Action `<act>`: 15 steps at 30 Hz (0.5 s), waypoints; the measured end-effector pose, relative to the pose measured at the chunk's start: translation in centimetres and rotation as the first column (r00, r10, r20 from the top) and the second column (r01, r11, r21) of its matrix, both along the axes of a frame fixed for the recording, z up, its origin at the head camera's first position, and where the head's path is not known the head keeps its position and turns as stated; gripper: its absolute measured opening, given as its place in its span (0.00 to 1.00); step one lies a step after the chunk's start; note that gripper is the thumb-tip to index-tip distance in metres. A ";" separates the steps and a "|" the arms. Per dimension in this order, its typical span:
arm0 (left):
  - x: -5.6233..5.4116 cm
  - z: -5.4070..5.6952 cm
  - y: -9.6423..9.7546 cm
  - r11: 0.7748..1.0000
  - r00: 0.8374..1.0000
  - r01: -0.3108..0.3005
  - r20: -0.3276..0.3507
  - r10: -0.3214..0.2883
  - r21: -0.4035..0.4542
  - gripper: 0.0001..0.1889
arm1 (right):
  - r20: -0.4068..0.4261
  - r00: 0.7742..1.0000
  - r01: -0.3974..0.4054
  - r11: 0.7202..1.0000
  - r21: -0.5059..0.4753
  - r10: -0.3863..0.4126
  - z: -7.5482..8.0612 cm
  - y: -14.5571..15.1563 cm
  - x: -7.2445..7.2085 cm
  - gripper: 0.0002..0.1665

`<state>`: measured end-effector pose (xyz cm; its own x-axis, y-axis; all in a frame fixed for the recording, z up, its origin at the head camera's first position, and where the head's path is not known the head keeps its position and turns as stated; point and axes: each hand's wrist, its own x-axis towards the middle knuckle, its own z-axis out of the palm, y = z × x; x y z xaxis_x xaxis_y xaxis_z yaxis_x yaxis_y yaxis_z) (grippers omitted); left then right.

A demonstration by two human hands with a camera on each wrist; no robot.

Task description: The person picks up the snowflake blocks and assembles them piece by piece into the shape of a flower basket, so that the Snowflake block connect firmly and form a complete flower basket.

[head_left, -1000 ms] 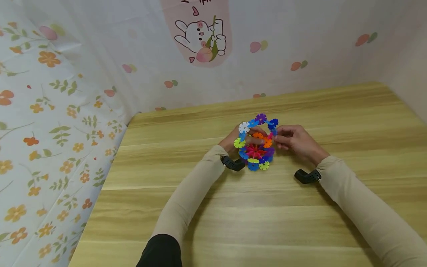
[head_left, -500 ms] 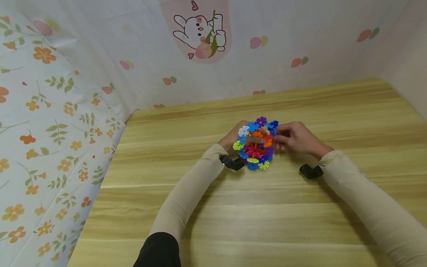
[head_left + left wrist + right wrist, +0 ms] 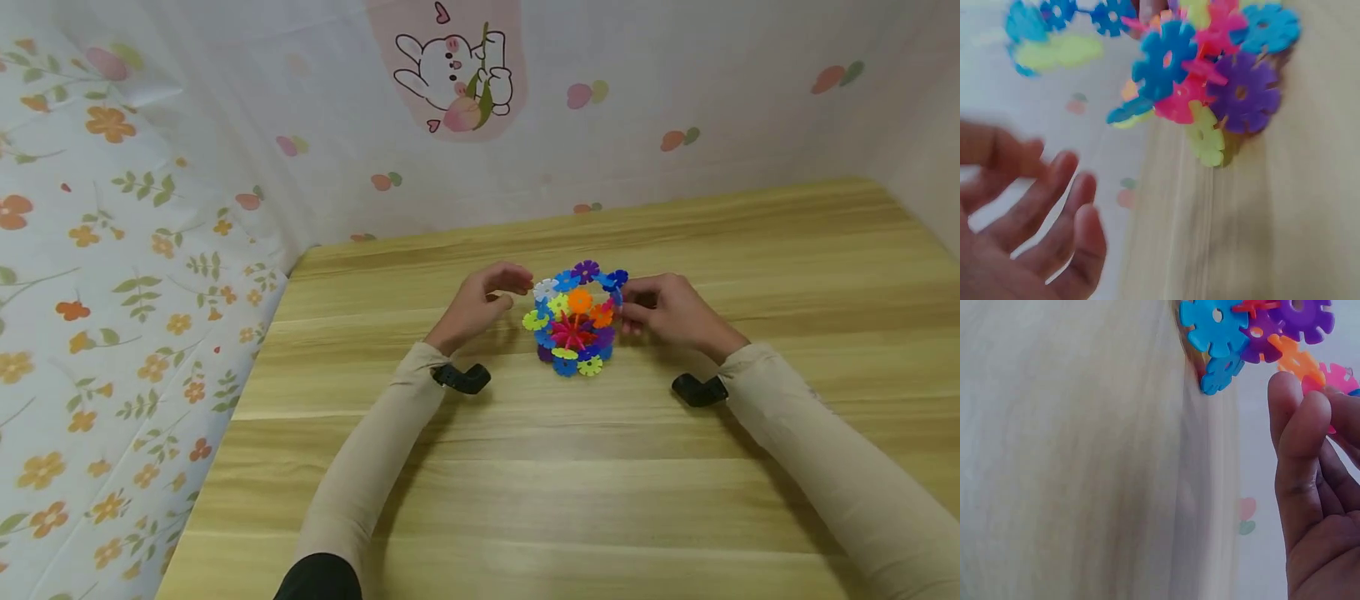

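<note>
A basket-like build of interlocking plastic snowflake discs (image 3: 573,332) stands on the table, with a ring of discs arching over its top. Blue, purple, yellow, orange, white and pink discs show, and a pink-red cluster sits in its middle. My right hand (image 3: 667,312) pinches a pink disc (image 3: 1336,376) on the right side of the build between thumb and fingers. To the left of the build, apart from it, is my left hand (image 3: 483,302), its fingers loosely bent and nothing in them. In the left wrist view that hand (image 3: 1035,225) is slightly blurred, below the discs.
The wood-grain table (image 3: 525,483) reaches back to a white printed cloth (image 3: 637,100) with a rabbit and peaches. A flowered cloth (image 3: 135,333) hangs along the left side. Black wrist straps (image 3: 461,379) stick out below both wrists.
My left hand has let go of the build and moved left, out from behind the ring. An orange disc and a yellow disc now show there. The right hand keeps its pinch.
</note>
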<state>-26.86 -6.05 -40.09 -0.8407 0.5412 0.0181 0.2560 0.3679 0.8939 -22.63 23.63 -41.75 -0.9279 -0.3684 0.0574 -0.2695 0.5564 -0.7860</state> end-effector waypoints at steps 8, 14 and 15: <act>3.5 0.1 -0.8 0.996 0.993 0.058 -0.099 -0.065 -0.068 0.17 | -0.106 0.993 0.063 0.995 0.078 -0.054 0.2 -0.1 0.6 0.07; 4.5 -0.3 -1.5 0.996 0.995 -0.009 -0.103 0.000 -0.092 0.12 | -0.127 0.991 0.055 0.994 0.092 -0.043 0.2 -0.8 0.7 0.07; 4.6 -0.4 -1.5 0.995 0.993 -0.005 -0.116 -0.007 -0.103 0.12 | -0.129 0.991 0.058 0.993 0.099 -0.045 0.3 -0.8 0.7 0.06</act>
